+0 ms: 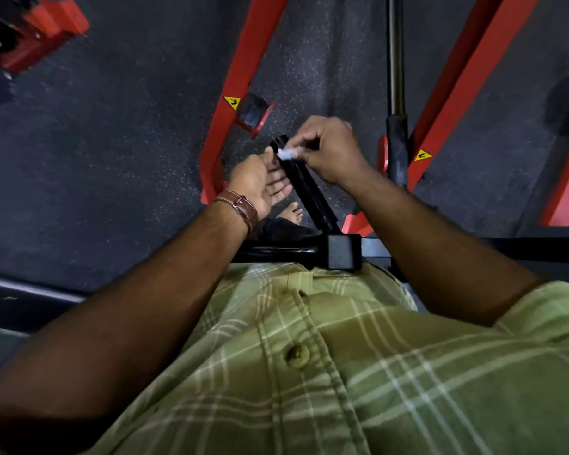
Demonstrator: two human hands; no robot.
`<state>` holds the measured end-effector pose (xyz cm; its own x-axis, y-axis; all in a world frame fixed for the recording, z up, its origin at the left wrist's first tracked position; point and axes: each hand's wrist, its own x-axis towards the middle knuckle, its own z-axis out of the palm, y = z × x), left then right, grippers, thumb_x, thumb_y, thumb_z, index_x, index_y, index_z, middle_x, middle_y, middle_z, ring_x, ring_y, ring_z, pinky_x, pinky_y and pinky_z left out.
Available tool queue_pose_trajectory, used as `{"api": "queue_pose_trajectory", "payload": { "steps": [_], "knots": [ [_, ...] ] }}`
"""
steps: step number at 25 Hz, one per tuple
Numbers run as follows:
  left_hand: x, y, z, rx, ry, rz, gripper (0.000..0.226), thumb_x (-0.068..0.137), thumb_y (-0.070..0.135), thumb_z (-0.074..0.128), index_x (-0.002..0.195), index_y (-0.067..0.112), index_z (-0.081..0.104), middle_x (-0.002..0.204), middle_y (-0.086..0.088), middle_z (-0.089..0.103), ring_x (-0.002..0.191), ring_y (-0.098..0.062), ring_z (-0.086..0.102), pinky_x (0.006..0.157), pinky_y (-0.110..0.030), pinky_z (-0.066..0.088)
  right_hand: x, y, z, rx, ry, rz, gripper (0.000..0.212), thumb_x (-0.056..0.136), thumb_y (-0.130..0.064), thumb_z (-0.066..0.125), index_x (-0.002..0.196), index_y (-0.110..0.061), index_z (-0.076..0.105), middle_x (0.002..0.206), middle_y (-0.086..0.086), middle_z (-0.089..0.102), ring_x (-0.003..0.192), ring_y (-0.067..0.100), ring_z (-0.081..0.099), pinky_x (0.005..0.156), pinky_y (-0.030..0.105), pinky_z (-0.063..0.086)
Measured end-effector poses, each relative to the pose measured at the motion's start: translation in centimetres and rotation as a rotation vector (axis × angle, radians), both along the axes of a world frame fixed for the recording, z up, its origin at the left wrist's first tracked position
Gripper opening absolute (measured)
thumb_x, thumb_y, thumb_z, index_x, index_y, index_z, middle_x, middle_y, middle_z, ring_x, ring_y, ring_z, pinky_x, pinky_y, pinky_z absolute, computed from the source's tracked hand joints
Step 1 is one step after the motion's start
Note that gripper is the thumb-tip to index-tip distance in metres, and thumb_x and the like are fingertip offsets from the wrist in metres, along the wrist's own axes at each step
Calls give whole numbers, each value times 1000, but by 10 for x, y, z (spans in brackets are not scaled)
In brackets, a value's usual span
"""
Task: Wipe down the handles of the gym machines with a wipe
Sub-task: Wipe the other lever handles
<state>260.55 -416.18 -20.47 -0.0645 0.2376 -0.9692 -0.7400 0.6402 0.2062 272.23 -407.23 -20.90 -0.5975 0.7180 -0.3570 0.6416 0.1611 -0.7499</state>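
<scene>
From the head camera, looking down past a green plaid shirt (342, 372), the right hand (329, 149) pinches a small white wipe (288, 154) against the upper end of a black handle (304, 185) that slants up from the machine's black bar (276, 251). The left hand (260, 182), a brown watch strap (240, 208) at its wrist, lies open with relaxed fingers just beside the handle, gripping nothing. With so little wipe showing, I'd worry it bunches or slips from the pinch, leaving the handle's lower length and underside unwiped.
</scene>
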Motion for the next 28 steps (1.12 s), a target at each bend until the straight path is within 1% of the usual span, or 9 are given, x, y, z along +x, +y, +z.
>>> {"api": "queue_pose_trajectory", "payload": {
  "steps": [3,5,7,10,15,17,19,24,28],
  "knots": [
    [0,0,8,-5,-8,-13,45,107,36,38,134,4,54,131,-17,60,85,-20,59,78,-31,50,37,-13,23,-105,-119,198,17,77,-12,83,88,-24,81,85,-6,67,81,11,63,79,22,48],
    [0,-1,10,1,-1,-18,40,107,35,39,124,5,58,128,-15,62,89,-21,59,86,-33,49,31,-6,28,-107,-129,227,17,76,-17,85,89,-26,81,82,-11,65,79,7,61,81,22,48],
    [3,-1,11,5,-16,-31,30,106,34,43,106,8,59,113,-12,64,88,-20,60,89,-33,49,9,6,23,-17,-114,162,15,75,-23,86,89,-28,81,81,-15,64,78,2,60,88,25,50],
    [3,-5,6,24,4,-93,25,103,29,52,111,7,59,112,-14,63,86,-21,63,77,-31,54,1,4,19,-3,-88,99,13,76,-23,85,87,-25,81,83,-14,68,77,0,62,86,21,49],
    [6,-8,9,34,-3,-223,26,102,32,54,106,7,57,102,-16,63,84,-26,65,65,-31,55,67,-36,40,-138,-85,148,25,70,-12,88,82,-32,78,81,-12,68,77,6,65,80,20,47],
    [12,-6,9,35,13,-301,27,101,35,55,105,8,60,98,-16,64,80,-25,65,62,-31,56,59,-30,34,-121,-57,76,21,70,-14,89,84,-27,80,76,-14,66,72,0,62,75,20,45],
    [16,-7,12,33,23,-333,31,100,36,56,113,9,62,100,-14,67,76,-24,67,57,-29,57,46,-26,30,-89,-38,25,18,71,-17,89,85,-23,81,70,-19,61,67,-7,58,74,17,39],
    [17,-13,16,21,64,-369,26,101,32,57,91,8,56,86,-15,64,72,-26,66,58,-30,59,86,-60,49,-59,-97,75,17,74,-10,86,82,-24,81,67,-9,54,62,6,53,58,21,39],
    [21,-17,13,36,102,-353,24,101,31,58,94,8,60,84,-11,68,64,-19,67,55,-27,59,53,-52,50,82,-108,111,11,76,-11,83,83,-20,82,70,-9,51,66,9,52,57,24,35]
  ]
}}
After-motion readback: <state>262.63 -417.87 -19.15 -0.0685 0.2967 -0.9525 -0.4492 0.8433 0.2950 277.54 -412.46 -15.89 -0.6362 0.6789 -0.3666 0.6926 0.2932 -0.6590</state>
